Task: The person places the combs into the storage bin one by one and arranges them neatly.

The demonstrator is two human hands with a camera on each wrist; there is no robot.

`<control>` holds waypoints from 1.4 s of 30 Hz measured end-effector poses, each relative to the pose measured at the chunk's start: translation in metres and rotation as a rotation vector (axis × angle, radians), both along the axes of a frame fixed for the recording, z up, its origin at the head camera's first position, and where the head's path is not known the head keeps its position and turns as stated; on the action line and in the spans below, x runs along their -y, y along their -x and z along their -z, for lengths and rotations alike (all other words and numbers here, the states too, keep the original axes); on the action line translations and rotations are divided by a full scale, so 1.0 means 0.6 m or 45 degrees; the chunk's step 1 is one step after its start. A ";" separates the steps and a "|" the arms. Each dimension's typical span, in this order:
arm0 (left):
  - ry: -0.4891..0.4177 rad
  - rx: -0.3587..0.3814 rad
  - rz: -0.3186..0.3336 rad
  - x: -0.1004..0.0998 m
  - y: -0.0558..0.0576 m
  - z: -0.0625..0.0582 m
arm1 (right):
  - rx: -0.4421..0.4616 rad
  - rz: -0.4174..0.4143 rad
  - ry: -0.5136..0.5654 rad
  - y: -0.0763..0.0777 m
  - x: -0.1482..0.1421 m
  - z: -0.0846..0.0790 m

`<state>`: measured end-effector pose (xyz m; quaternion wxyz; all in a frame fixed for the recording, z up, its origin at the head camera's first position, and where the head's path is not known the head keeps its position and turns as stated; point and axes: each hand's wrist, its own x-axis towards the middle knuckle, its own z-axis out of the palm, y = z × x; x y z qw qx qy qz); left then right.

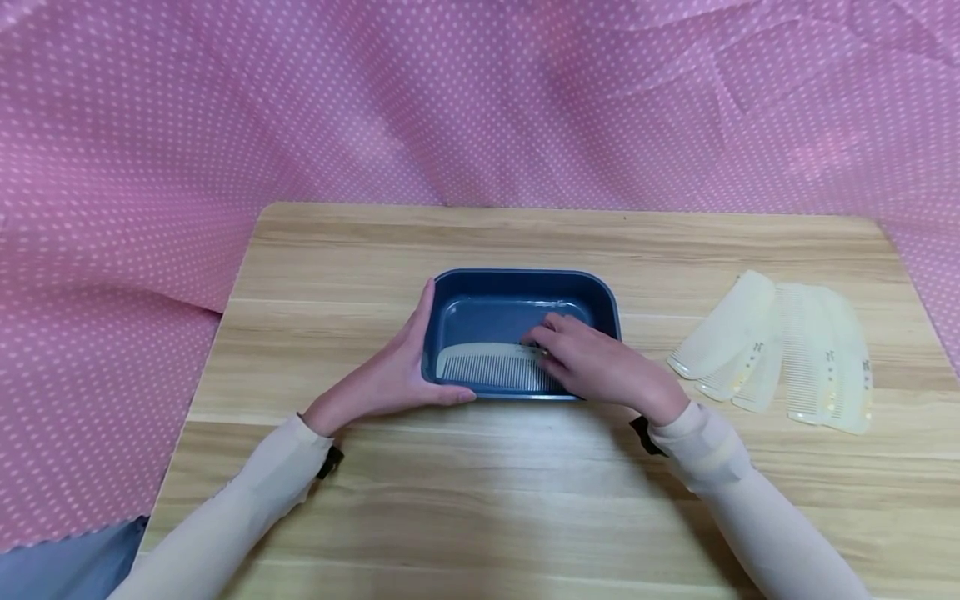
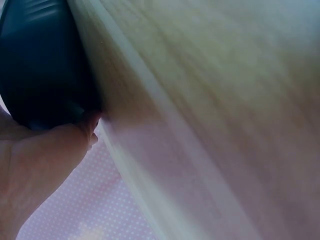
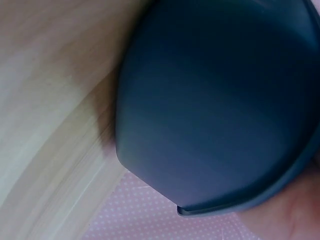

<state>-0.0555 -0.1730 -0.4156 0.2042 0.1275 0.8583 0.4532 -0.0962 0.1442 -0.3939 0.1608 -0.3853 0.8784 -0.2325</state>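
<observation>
Currently, from my seat away from the table (image 1: 480,500), I have both of the person's hands in the head view, working at a dark blue box (image 1: 517,283). The left hand (image 1: 397,371) is spread around the box's near left corner: its fingers lie straight up the left wall and its thumb stretches along the near rim. The right hand (image 1: 600,358) reaches over the near right corner, fingers curled in a pinch on the right end of a pale comb (image 1: 483,367). That comb is inside the box, lengthwise beside the near wall, with its teeth facing that wall and its rounded back towards the far side. I cannot tell whether it rests flat on the bottom.

Well apart from the box, on the right side of the table, I see more pale combs (image 1: 810,350), overlapping in a loose fan, some bearing small markings near one end. My left wrist view gives me the outside of the box with the thumb against it; my right wrist view is mostly box wall, and I cannot make out the right fingers there. Both forearms wear pale sleeves (image 1: 240,483), and a pink dotted cloth (image 1: 480,108) hangs behind the table.
</observation>
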 end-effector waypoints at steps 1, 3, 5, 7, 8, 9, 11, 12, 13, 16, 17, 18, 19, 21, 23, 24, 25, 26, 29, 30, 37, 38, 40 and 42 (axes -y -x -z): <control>0.001 -0.002 0.000 0.000 0.000 0.000 | 0.001 0.001 0.000 0.000 0.000 0.000; 0.000 -0.005 0.002 0.001 0.000 0.000 | 0.007 0.006 0.001 0.000 0.000 0.000; -0.002 -0.009 0.000 0.001 -0.001 0.000 | 0.021 0.015 0.012 0.000 0.001 0.000; -0.006 -0.005 -0.002 0.001 -0.002 0.000 | 0.043 0.033 0.033 0.001 0.001 0.002; -0.008 -0.001 -0.004 0.002 -0.003 0.001 | 0.053 0.043 0.050 0.001 0.002 0.002; -0.008 0.003 -0.007 0.002 -0.004 0.001 | 0.062 0.053 0.069 0.002 0.002 0.003; -0.009 0.009 -0.009 0.002 -0.005 0.001 | 0.074 0.074 0.114 0.003 0.002 0.007; -0.008 0.012 -0.011 0.003 -0.005 0.001 | 0.083 0.086 0.144 0.004 0.002 0.008; -0.005 0.016 -0.013 0.003 -0.006 0.001 | 0.088 0.094 0.181 0.004 0.001 0.008; 0.003 0.013 -0.014 0.003 -0.005 0.000 | 0.119 0.121 0.304 0.003 -0.004 0.008; 0.004 0.013 -0.015 0.003 -0.005 0.000 | 0.129 0.128 0.349 0.003 -0.005 0.007; 0.007 0.011 -0.013 0.003 -0.004 0.001 | 0.136 0.133 0.391 0.002 -0.006 0.006; 0.007 0.009 -0.011 0.004 -0.004 0.001 | 0.138 0.136 0.429 0.002 -0.007 0.005; 0.001 0.009 -0.010 0.004 -0.003 0.001 | 0.135 0.140 0.492 0.001 -0.010 0.006; -0.007 0.007 -0.006 0.004 -0.002 0.001 | 0.118 0.146 0.546 -0.001 -0.011 0.005; -0.010 0.006 -0.005 0.004 -0.002 0.000 | 0.108 0.152 0.569 -0.002 -0.013 0.006; -0.014 0.005 -0.006 0.003 -0.002 -0.001 | 0.098 0.161 0.589 -0.003 -0.014 0.006; -0.016 0.007 -0.008 0.002 -0.002 -0.001 | 0.088 0.174 0.605 -0.004 -0.015 0.007; -0.009 -0.001 -0.002 0.000 -0.003 -0.001 | 0.066 0.228 0.628 -0.007 -0.021 0.007; -0.007 -0.006 0.002 -0.001 -0.003 -0.001 | 0.061 0.250 0.628 -0.008 -0.024 0.006; -0.009 -0.005 0.000 -0.003 -0.002 0.000 | 0.058 0.390 0.669 -0.012 -0.040 -0.001; -0.009 -0.005 0.000 -0.003 -0.002 0.000 | 0.059 0.408 0.683 -0.013 -0.042 -0.003; -0.008 -0.009 0.001 -0.002 0.000 0.000 | 0.054 0.443 0.718 -0.015 -0.047 -0.007; -0.005 -0.013 -0.001 -0.002 0.000 0.000 | 0.039 0.472 0.753 -0.017 -0.051 -0.010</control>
